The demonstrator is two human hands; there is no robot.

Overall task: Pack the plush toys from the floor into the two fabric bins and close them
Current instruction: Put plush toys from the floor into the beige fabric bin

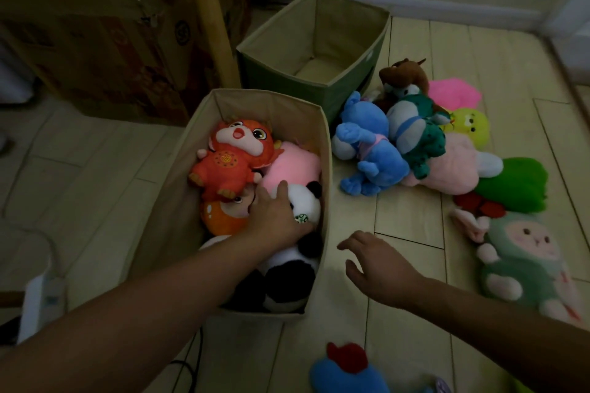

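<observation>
Left hand [276, 217]: spread flat, pressing on the panda toy [305, 201] inside the near bin [166, 201].
Right hand [380, 265]: open, fingers loose, over the floor [405, 217], holding nothing.
Far bin [319, 51]: open, no toys.
Toy pile [415, 143]: on the floor, right of the bins.

Dim room, pale plank floor [408, 214]
</observation>
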